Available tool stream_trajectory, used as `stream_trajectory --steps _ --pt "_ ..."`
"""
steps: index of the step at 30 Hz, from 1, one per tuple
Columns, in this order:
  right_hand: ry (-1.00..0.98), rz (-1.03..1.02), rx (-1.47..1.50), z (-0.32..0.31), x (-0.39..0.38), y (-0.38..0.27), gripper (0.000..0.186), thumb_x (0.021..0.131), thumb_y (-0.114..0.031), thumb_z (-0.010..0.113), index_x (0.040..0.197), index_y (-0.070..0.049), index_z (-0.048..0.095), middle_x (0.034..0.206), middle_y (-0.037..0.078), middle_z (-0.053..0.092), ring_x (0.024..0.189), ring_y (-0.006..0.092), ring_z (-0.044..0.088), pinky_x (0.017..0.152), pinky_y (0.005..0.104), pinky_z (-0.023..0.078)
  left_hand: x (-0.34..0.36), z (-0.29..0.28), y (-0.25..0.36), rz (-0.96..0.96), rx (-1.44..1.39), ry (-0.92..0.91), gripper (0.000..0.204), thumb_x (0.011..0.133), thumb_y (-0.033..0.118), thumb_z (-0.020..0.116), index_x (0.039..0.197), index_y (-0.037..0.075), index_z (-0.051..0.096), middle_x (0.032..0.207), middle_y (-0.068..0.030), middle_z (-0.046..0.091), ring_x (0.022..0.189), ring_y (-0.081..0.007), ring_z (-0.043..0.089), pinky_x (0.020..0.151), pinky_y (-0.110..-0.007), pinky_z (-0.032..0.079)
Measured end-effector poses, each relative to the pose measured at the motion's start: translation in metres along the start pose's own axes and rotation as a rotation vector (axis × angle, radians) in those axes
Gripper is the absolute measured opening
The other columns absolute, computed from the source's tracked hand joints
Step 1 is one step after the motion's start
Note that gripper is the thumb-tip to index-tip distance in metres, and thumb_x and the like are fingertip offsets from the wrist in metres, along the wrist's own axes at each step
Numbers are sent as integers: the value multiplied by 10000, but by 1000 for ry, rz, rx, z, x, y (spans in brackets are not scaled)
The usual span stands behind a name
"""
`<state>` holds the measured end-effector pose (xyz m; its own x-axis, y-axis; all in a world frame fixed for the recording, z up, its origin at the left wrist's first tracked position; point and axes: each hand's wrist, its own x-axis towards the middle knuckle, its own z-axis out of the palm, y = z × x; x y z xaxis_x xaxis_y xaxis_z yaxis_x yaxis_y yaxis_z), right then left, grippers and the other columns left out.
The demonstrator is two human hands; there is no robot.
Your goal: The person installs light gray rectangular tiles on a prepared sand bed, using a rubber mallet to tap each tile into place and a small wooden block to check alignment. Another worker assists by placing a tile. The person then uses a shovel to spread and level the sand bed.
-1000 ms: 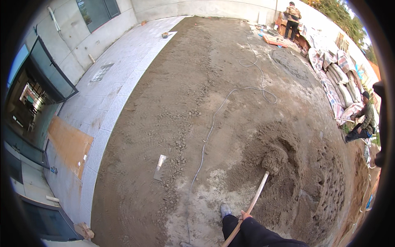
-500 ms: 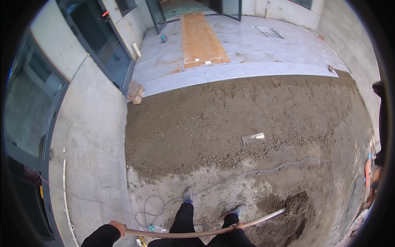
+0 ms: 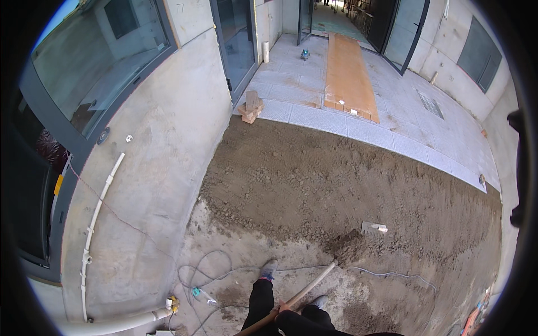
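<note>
Right hand (image 3: 282,307) is gripping a long wooden handle (image 3: 310,283), fingers wrapping round the shaft. Left hand is not showing, so I cannot tell whether it is holding the shaft lower down. Using the trowel (image 3: 370,227) as landmark: the handle is slanting up from the person's legs and ending short of it, on its near left side. At that end a dark clump of soil (image 3: 343,244) is lying just left of the trowel; whether the two are touching, I cannot tell. The tool's head is hiding in or behind the clump, its shape not readable; probably a shovel.

Spread soil (image 3: 291,173) is stretching beyond and to either side of the trowel, up to pale paving slabs (image 3: 412,143) farther off. Grey cable (image 3: 392,274) is running along the near side, bare concrete (image 3: 252,252) showing to the near left.

Step in hand, by my reading: soil is being placed by shovel at the near edge of the spread bed. The next move would be calling for a firm two-handed hold, a turn of the shaft to free the head from the clump, and care about not burying the trowel or snagging the cable.
</note>
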<state>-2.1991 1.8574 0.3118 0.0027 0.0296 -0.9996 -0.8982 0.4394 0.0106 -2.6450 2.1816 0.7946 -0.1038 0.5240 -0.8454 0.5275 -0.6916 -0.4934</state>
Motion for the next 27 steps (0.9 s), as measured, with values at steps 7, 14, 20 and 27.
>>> stream_trajectory --steps 7,14,20,27 --pt "-187 -46 -315 155 -23 4 450 998 -364 736 719 -142 463 573 28 383 467 237 439 491 437 448 -1 98 42 28 -207 43 507 911 457 662 1327 167 645 1214 -159 742 1143 -383 696 916 -526 577" --pt "-463 -60 -484 366 -91 -34 372 971 -335 772 871 -131 478 714 12 462 586 177 480 601 401 491 45 -48 177 57 -527 125 457 913 408 657 1300 166 645 1171 -177 747 1106 -400 705 898 -542 578" --pt "-661 -108 -554 485 -102 -48 399 944 -369 812 860 -118 513 729 9 509 597 169 497 603 392 488 90 -104 274 82 -686 158 416 914 367 653 1277 164 645 1134 -192 751 1075 -415 713 882 -556 579" --pt "-562 -79 -592 409 -137 -6 358 933 -342 812 864 -64 596 719 51 567 599 229 577 614 423 524 113 -134 293 128 -715 162 362 911 327 646 1233 159 646 1087 -203 751 1034 -426 717 859 -566 578"
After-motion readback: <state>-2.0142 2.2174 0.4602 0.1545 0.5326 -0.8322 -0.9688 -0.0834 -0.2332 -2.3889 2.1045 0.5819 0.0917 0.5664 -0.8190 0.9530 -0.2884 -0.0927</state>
